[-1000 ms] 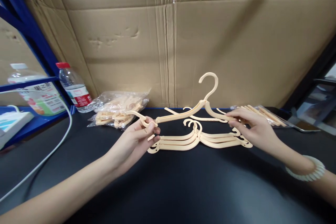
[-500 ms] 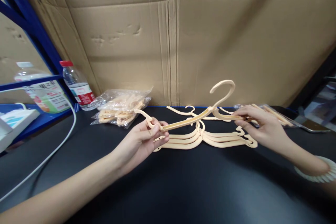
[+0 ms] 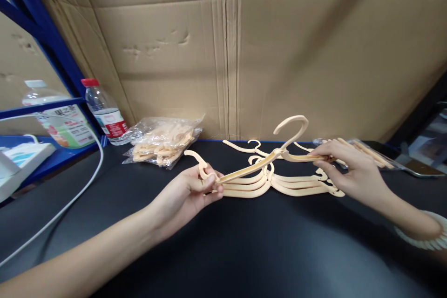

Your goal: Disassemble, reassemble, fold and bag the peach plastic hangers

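Note:
A beige plastic hanger [image 3: 256, 167] is held above the table between both hands, tilted, its hook up and to the right of its middle. My left hand [image 3: 195, 186] pinches its left end, where a short curved piece sticks up. The fingers of my right hand [image 3: 340, 165] are closed on its right arm; the tip there is hidden. Just behind and below, several similar hangers [image 3: 244, 192] lie nested on the black table [image 3: 258, 247]. Farther back lies another hanger [image 3: 239, 147], partly covered by the held one.
Clear bags of beige parts [image 3: 162, 142] lie at the back left, near a red-capped bottle [image 3: 108, 116]. Another bag of parts [image 3: 372, 152] is at the back right. A white cable [image 3: 78, 195] crosses the left side. Cardboard [image 3: 174, 60] stands behind.
The held hanger has tilted and dropped slightly, its hook shifting a little left and down. My left hand has moved slightly right; both hands keep their hold.

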### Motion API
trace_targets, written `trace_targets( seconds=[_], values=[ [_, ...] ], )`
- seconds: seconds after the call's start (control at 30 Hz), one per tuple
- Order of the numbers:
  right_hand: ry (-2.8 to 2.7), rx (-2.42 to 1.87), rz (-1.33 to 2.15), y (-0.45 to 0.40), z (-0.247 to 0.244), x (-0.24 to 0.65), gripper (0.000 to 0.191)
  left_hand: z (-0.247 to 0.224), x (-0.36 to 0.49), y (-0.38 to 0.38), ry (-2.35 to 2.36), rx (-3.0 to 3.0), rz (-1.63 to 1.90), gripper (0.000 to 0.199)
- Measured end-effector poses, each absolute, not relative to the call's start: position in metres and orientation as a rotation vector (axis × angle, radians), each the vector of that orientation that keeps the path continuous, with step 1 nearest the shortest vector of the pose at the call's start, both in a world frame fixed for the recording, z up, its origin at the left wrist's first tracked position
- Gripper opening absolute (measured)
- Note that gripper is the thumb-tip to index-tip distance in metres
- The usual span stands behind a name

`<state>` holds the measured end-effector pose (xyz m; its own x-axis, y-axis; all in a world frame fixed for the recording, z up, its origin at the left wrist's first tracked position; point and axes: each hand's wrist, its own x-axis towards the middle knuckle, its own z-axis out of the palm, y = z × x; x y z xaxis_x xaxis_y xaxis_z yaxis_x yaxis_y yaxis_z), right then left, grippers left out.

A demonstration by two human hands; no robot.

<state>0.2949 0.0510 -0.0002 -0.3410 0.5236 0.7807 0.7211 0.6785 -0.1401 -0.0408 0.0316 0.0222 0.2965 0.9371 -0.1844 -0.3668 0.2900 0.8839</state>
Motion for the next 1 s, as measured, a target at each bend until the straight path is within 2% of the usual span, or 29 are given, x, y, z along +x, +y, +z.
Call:
trace_targets(
  seconds=[0.67,1.0],
  values=[
    [-2.030,-0.929,-0.393,0.040,0.005,0.286,0.013,0.015,-0.038,0.035,0.951,0.752,1.109,0.026],
    [-2.029,-0.965,-0.368,0.036,0.005,0.281,0.013,0.011,-0.038,0.035,0.934,0.784,1.282,0.029]
  ],
)
